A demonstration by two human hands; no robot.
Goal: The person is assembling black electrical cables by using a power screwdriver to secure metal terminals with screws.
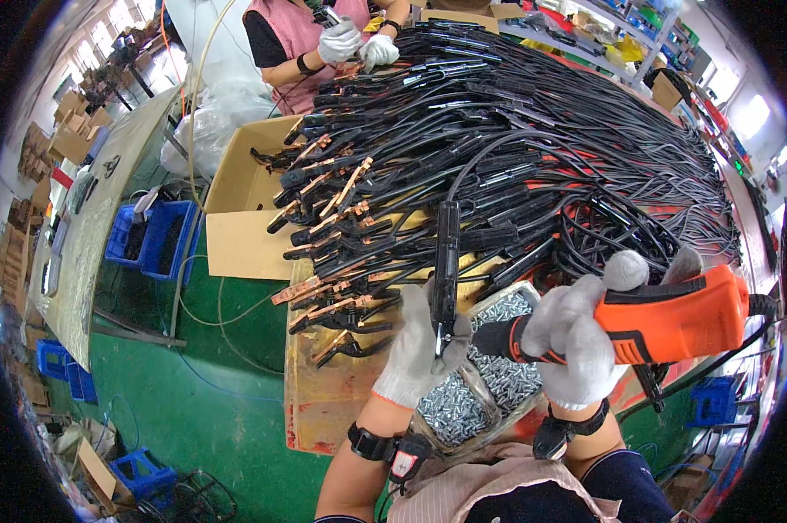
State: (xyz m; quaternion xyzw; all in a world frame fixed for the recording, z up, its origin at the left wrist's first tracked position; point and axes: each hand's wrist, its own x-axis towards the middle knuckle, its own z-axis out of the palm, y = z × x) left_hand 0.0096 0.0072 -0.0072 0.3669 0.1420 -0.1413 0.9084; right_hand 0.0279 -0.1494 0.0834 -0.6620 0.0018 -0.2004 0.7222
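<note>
My left hand (413, 349), in a white glove, is closed around the lower end of a black welding-holder handle (447, 253). The handle stands nearly upright in the picture, and a thick black cable curves away from its top. My right hand (576, 340), also gloved, grips an orange and black power screwdriver (681, 321). Its dark nose points left and reaches the lower end of the handle by my left fingers; the tip is hidden there. Below both hands sits a tray (489, 443) with two compartments of small silver screws (454, 408).
Many black cables (603, 113) and copper-jawed welding holders (350, 187) cover the table (310, 401). An open cardboard box (249, 244) stands at its left edge. Across the table, a co-worker's gloved hands (341, 42) work on a piece. Blue crates (171, 235) stand farther left.
</note>
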